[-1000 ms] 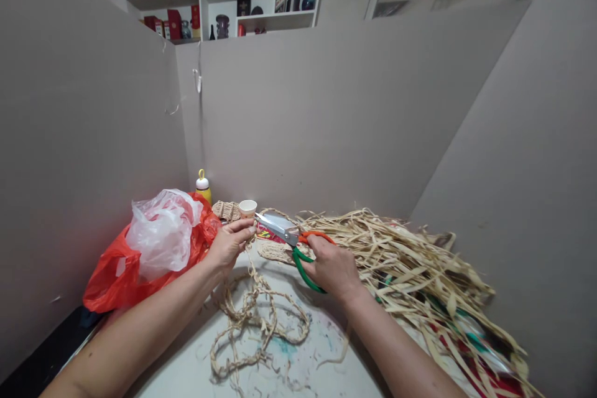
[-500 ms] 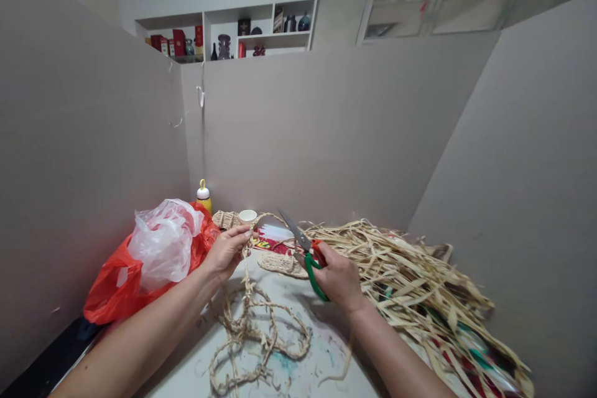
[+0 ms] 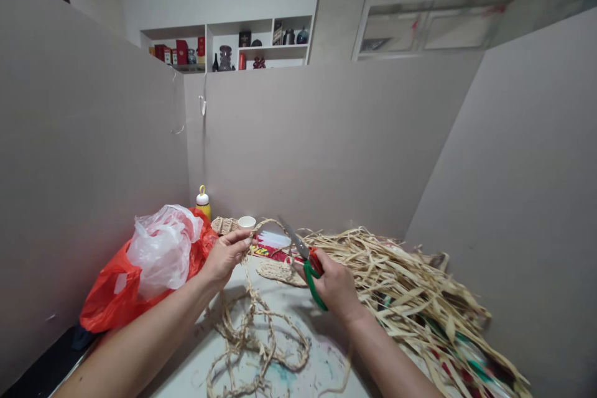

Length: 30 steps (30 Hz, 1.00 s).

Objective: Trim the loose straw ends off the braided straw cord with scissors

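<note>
My left hand (image 3: 229,255) pinches a braided straw cord between thumb and fingers. Below it, the long braided cord (image 3: 280,357) hangs down and lies in loose loops on the table. From the pinch, a stretch of the cord arches over to the right, close to the scissor blades. In my right hand (image 3: 336,286) is a pair of scissors (image 3: 308,270) with one green and one red handle, its blades apart and pointing up and left. A woven straw sole (image 3: 281,272) lies flat behind the scissors, partly hidden by them.
A spread heap of dry straw strips (image 3: 396,280) covers the table's right side. On the left sits a red bag (image 3: 109,298) with a clear plastic bag (image 3: 163,249) on top. A yellow bottle (image 3: 203,204), a white cup (image 3: 247,222) and another woven piece (image 3: 224,225) stand by the back wall.
The view has tipped slightly upward, so things sit lower in the picture. Both hands keep nearly the same pose, holding the cord and the scissors.
</note>
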Each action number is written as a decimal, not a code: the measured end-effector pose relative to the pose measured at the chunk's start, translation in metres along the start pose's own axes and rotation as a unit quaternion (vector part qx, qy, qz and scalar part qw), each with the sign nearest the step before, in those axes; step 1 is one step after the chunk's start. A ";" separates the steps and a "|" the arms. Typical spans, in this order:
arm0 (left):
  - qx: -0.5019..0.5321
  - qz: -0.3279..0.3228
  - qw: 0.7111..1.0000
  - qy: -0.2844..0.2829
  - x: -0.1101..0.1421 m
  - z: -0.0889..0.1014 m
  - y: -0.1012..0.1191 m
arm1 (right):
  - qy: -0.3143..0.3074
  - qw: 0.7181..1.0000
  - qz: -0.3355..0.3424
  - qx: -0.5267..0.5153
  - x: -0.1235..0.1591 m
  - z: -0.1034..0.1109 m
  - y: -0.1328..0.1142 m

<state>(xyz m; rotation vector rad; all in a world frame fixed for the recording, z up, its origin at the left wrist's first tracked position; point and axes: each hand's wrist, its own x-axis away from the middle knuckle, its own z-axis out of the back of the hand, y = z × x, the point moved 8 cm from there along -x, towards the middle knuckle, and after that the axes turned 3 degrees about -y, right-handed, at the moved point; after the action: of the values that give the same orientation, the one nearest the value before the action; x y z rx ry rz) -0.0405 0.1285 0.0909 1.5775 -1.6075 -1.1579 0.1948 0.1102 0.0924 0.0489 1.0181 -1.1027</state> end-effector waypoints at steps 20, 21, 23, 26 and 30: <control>-0.194 0.007 0.971 -0.143 0.030 -0.047 -0.028 | 0.003 0.824 -0.211 -0.526 -0.009 -0.006 -0.023; -0.204 0.007 0.967 -0.150 0.032 -0.049 -0.031 | 0.004 0.816 -0.213 -0.537 -0.008 -0.006 -0.025; -0.224 0.010 0.961 -0.161 0.035 -0.051 -0.038 | 0.004 0.804 -0.218 -0.553 -0.006 -0.004 -0.030; -0.265 0.016 0.947 -0.180 0.036 -0.055 -0.044 | -0.004 0.793 -0.224 -0.567 -0.005 -0.003 -0.037; -0.298 -0.065 0.945 -0.118 0.046 -0.062 -0.013 | 0.009 0.788 -0.233 -0.570 -0.007 0.000 -0.036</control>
<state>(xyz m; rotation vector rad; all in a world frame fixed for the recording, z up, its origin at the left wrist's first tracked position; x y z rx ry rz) 0.0151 0.0742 0.0997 1.1857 -1.1320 -1.7570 0.1675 0.0971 0.1126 -1.2326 1.6225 -0.7379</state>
